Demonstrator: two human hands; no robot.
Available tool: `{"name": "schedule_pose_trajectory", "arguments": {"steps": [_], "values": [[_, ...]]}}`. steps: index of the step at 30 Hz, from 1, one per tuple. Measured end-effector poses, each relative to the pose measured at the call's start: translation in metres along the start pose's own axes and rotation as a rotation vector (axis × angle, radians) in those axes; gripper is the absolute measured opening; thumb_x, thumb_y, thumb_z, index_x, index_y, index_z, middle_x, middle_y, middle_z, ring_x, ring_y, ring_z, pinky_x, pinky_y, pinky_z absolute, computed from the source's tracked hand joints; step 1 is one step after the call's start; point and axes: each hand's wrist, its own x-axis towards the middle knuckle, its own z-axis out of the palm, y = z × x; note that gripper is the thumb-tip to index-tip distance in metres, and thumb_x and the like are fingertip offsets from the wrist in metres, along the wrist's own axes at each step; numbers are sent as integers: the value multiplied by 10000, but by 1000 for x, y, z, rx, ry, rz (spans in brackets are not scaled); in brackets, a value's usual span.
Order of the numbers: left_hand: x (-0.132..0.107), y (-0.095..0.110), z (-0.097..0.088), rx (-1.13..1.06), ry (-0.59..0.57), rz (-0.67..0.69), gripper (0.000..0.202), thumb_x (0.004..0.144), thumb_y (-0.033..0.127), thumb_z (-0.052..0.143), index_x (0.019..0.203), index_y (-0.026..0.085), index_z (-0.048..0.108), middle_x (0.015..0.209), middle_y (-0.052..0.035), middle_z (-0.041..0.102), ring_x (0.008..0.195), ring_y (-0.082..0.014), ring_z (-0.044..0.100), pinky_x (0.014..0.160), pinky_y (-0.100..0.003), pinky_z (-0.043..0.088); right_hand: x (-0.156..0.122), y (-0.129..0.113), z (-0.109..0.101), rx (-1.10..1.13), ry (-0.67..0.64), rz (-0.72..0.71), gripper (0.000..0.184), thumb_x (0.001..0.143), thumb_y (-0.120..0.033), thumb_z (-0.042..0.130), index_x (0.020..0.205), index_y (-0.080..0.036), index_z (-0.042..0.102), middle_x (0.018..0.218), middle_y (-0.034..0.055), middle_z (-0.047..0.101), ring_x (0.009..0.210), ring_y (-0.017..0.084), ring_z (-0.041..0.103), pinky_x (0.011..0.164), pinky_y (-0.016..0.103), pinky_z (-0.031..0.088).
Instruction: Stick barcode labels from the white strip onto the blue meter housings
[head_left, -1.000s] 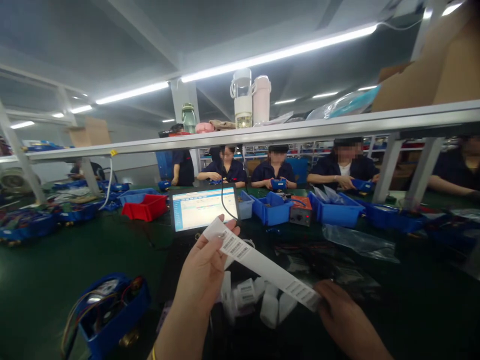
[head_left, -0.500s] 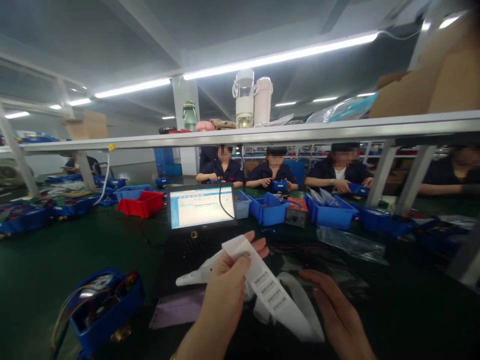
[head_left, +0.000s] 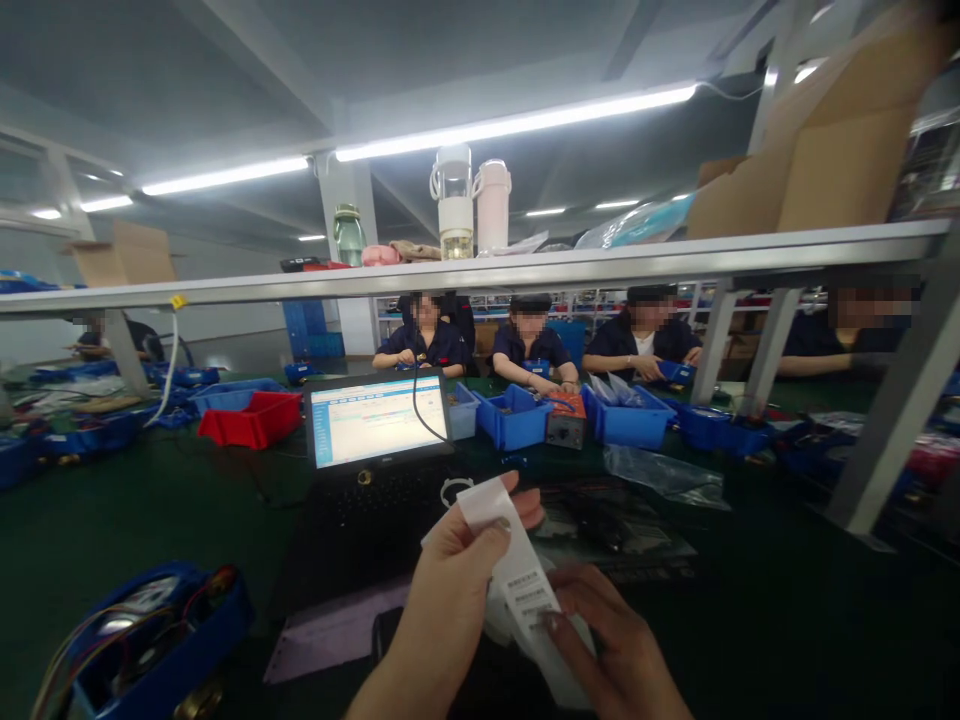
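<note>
A white strip of barcode labels slants across the front of my view. My left hand is closed on its upper part, thumb on top and fingertips showing behind. Lower down, my right hand pinches the strip by its edge, the thumb beside the printed barcodes. More of the white strip hangs below, partly covered by the hands. Behind my left hand stands an open laptop with a lit screen, and a white ring shows near its keyboard.
At the left front sits a blue housing with wires and brass fittings. A red bin, blue bins and an orange box line the far side. A shelf crosses above. Several people work opposite.
My right hand has moved left and closed on the label strip, having been open beside it. The view has shifted right. A person opposite has reached forward toward the orange box.
</note>
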Motion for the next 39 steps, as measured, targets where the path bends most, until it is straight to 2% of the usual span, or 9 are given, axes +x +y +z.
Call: {"name": "schedule_pose_trajectory", "arguments": {"steps": [8,13,18,23,28,31,34,36,39], "values": [[1,36,-8,-149,195,26,287,807,158,536,1064,59,617,1117,-170,616,1087,-265,568,959,-349,438,-11,29,0,-183,34,48,142,965,-252,421,944,-231,560,1008,46,556,935,202,538,776,322,491],[-6,15,-6,-171,140,-158,323,900,215,410,1059,42,632,1065,-181,633,1049,-266,590,926,-333,460,-10,28,-2,-53,77,250,310,976,-415,385,910,-221,618,979,62,592,923,239,550,790,347,472],[-17,-26,-9,22,-154,-260,320,805,372,609,977,116,696,894,-138,674,929,-332,628,867,-425,482,-5,9,-8,513,-74,574,601,938,-644,327,775,-173,663,733,73,589,732,237,575,709,331,482],[-24,-43,-9,256,-344,-330,322,810,420,587,966,155,680,809,-106,668,731,-284,657,710,-369,495,-3,0,-8,811,-115,577,508,905,-606,498,1024,-147,680,544,-6,451,458,121,448,465,217,380],[-28,-48,-4,470,-404,-332,292,851,341,475,948,124,646,794,-123,664,759,-252,650,666,-290,463,4,-3,-8,972,-143,561,421,776,-504,733,1103,-248,666,937,52,627,451,35,357,399,142,247],[-28,-51,-3,520,-379,-319,277,853,309,439,952,115,611,799,-121,652,732,-244,632,648,-293,449,7,-2,-9,928,-130,562,410,764,-489,747,1087,-252,662,1005,53,627,593,98,493,462,160,338],[-27,-54,-5,727,-271,-124,217,851,276,441,844,133,605,809,-101,628,770,-233,585,667,-293,402,8,0,-8,722,-112,544,392,803,-540,683,966,-184,671,881,52,623,769,175,538,614,223,410],[-26,-56,-7,895,-207,-12,199,851,261,458,759,145,591,781,-80,614,747,-214,549,641,-291,355,7,3,-6,603,-128,546,401,830,-552,640,843,-152,653,735,26,576,683,159,504,597,235,386],[-27,-59,-11,923,-214,-35,238,867,325,488,756,142,593,705,-64,600,655,-193,521,579,-288,319,6,6,-6,528,-89,534,408,834,-539,637,754,-140,619,671,10,530,624,140,456,571,235,357]]}}
